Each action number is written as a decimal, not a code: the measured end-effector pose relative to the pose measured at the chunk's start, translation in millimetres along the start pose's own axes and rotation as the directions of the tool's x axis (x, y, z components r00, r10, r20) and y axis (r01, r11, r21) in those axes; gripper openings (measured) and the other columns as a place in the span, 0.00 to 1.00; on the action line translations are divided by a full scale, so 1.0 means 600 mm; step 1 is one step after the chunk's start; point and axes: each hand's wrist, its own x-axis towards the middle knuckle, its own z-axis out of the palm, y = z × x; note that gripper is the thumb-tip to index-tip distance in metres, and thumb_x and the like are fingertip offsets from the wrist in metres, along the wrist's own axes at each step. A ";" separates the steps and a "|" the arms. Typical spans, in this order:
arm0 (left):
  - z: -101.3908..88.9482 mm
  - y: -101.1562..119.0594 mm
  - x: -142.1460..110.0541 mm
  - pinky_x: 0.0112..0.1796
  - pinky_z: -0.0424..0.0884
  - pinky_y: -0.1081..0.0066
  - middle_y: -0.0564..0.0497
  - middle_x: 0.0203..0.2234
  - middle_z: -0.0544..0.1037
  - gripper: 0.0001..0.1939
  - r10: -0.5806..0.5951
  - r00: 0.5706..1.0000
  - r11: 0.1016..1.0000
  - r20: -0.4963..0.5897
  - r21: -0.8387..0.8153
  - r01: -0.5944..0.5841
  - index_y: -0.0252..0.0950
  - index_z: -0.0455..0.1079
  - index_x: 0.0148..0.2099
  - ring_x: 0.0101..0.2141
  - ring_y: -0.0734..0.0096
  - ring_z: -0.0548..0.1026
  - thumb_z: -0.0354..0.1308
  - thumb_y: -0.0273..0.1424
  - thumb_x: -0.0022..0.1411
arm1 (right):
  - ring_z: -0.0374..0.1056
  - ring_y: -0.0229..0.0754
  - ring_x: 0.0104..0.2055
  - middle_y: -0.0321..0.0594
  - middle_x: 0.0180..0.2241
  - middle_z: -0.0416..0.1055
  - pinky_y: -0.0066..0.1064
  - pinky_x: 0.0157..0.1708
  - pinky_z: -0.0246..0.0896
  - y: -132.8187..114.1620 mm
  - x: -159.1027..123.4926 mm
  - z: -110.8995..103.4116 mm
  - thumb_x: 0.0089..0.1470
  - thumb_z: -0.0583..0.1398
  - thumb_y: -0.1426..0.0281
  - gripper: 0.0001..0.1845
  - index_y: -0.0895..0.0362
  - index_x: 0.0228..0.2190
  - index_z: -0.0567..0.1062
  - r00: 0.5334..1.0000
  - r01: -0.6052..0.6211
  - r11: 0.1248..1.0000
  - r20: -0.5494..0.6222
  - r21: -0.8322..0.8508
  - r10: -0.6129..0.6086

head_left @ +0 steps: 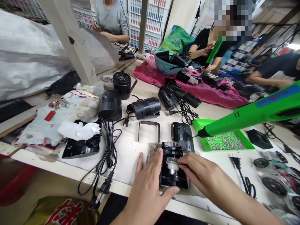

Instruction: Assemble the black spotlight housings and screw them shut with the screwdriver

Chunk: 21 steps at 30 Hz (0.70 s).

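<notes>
An open black plastic housing half (166, 179) lies on the table edge in front of me. Inside it sits a small assembly with a white round collar (172, 166) and a shiny metal part; a thin red wire shows beside it. My left hand (148, 184) grips the housing from the left, index finger along its side and thumb at the lower edge. At the assembly's right side, the fingertips of my right hand (199, 172) are pinched together, hiding what is between them. Just behind stands another black housing (184, 134).
A green electric screwdriver (243, 117) slants in from the right over a green tray (201, 147) of screws. Black cords (109, 153), a U-shaped bracket (149, 122) and a cylindrical black unit (146, 107) lie left and behind. Wired round parts (274, 186) lie right. Other people work across the table.
</notes>
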 end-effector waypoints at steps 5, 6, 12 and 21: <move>0.001 0.001 0.001 0.60 0.51 0.38 0.39 0.62 0.60 0.51 -0.001 1.000 1.000 -0.014 0.018 0.001 0.40 0.28 0.68 0.60 0.55 0.62 0.63 0.36 0.56 | 0.70 0.44 0.33 0.41 0.35 0.69 0.38 0.30 0.71 0.001 0.004 0.004 0.62 0.47 0.76 0.10 0.55 0.42 0.66 1.000 0.018 1.000 0.002 -0.023 -0.018; 0.002 0.001 0.001 0.60 0.51 0.39 0.39 0.62 0.61 0.51 -0.001 1.000 1.000 -0.017 0.021 0.001 0.40 0.29 0.68 0.60 0.55 0.62 0.63 0.36 0.56 | 0.70 0.44 0.33 0.41 0.35 0.69 0.38 0.30 0.71 0.000 0.004 0.005 0.62 0.47 0.77 0.10 0.55 0.41 0.66 1.000 0.017 1.000 -0.003 -0.024 -0.018; 0.004 0.002 0.003 0.60 0.51 0.40 0.39 0.62 0.61 0.49 0.006 1.000 0.999 -0.027 0.047 -0.005 0.38 0.31 0.68 0.59 0.56 0.64 0.61 0.36 0.57 | 0.70 0.44 0.29 0.40 0.32 0.68 0.36 0.26 0.70 -0.006 0.003 0.003 0.62 0.50 0.75 0.07 0.56 0.39 0.67 1.000 -0.021 0.991 -0.015 -0.129 0.019; 0.007 -0.009 -0.001 0.61 0.54 0.46 0.38 0.63 0.59 0.45 0.082 0.996 0.988 -0.021 0.130 -0.079 0.30 0.31 0.69 0.60 0.59 0.63 0.55 0.37 0.61 | 0.69 0.48 0.25 0.37 0.26 0.71 0.37 0.20 0.63 0.007 -0.004 0.007 0.44 0.63 0.84 0.14 0.56 0.32 0.72 0.995 0.086 0.887 0.077 -0.454 -0.057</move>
